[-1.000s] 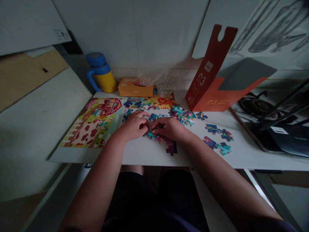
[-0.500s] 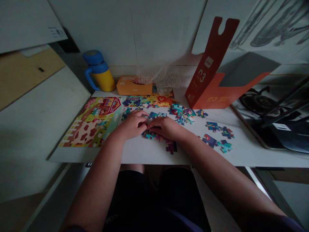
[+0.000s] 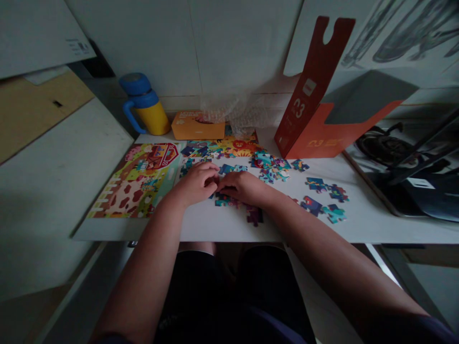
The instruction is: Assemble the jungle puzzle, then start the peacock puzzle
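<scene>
My left hand point(image 3: 195, 185) and my right hand point(image 3: 246, 188) meet at the middle of the white table, fingertips close together over jigsaw pieces. Both hands have their fingers curled in a pinch, pressing at a partly joined jigsaw section point(image 3: 224, 201); the exact piece between them is mostly hidden. A purple jigsaw piece point(image 3: 254, 216) pokes out below my right hand. Just beyond my fingers lie blue jigsaw pieces point(image 3: 232, 169). To the right of these sits a heap of teal and multicoloured pieces point(image 3: 269, 165).
A farm picture puzzle point(image 3: 124, 191) lies at left, a lion picture point(image 3: 241, 146) behind. Along the wall stand a blue-yellow flask point(image 3: 152, 114), an orange box point(image 3: 198, 128), bubble wrap point(image 3: 245, 114) and a tall open orange box point(image 3: 315, 138). Loose pieces point(image 3: 312, 205) lie right, near a black appliance point(image 3: 423, 191).
My hands stay at nearly the same spot, with only a slight shift of the fingers. The view has tilted a little; the pieces around them lie as before.
</scene>
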{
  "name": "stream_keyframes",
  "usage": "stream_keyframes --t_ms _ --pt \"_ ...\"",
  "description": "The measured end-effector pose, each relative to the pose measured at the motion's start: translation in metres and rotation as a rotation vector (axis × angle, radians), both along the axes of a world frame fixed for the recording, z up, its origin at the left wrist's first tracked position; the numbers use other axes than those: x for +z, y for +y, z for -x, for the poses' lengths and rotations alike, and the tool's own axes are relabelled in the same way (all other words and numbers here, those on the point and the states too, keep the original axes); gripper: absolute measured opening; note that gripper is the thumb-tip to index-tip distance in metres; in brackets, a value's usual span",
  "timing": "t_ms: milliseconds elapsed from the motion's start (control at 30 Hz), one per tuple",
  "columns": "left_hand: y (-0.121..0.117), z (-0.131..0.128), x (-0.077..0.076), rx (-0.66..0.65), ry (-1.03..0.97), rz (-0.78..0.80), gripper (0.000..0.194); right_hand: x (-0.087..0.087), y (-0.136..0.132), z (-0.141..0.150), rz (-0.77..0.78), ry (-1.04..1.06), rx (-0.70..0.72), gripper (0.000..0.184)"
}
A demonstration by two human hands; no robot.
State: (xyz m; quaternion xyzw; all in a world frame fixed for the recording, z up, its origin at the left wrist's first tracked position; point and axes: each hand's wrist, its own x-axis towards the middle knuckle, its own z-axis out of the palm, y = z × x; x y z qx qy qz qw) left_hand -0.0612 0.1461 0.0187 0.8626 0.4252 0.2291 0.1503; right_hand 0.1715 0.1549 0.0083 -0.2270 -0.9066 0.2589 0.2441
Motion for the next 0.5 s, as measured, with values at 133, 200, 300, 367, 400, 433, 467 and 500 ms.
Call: stream_keyframes --t_ms 133,200,300,367,400,433,467,500 --pt "-0.003 0.000 0.001 -0.015 -0.024 0.005 0.004 0.008 0.001 -0.012 -0.018 0.057 -0.112 0.017" --pt "-0.006 0.000 0.002 -0.035 -0.025 0.021 0.008 0.013 0.002 -0.018 -0.027 0.097 -0.198 0.017" --pt "-0.009 -0.003 0.003 -0.071 0.005 0.029 0.019 0.018 0.003 -0.026 -0.048 0.119 -0.266 0.017" --pt "-0.009 -0.005 0.002 -0.089 0.022 0.027 0.020 0.018 0.003 -0.028 -0.069 0.113 -0.280 0.017" --pt "-0.009 -0.006 0.002 -0.092 0.024 0.030 0.020 0.018 0.003 -0.028 -0.083 0.106 -0.283 0.016" --pt "-0.009 -0.007 0.001 -0.090 0.023 0.035 0.021 0.017 0.002 -0.027 -0.104 0.094 -0.288 0.017" --pt "-0.008 -0.007 0.000 -0.085 0.020 0.039 0.021 0.016 0.002 -0.025 -0.135 0.070 -0.298 0.017" --pt "-0.008 -0.008 0.000 -0.080 0.017 0.041 0.021 0.016 0.000 -0.023 -0.177 0.032 -0.310 0.017"
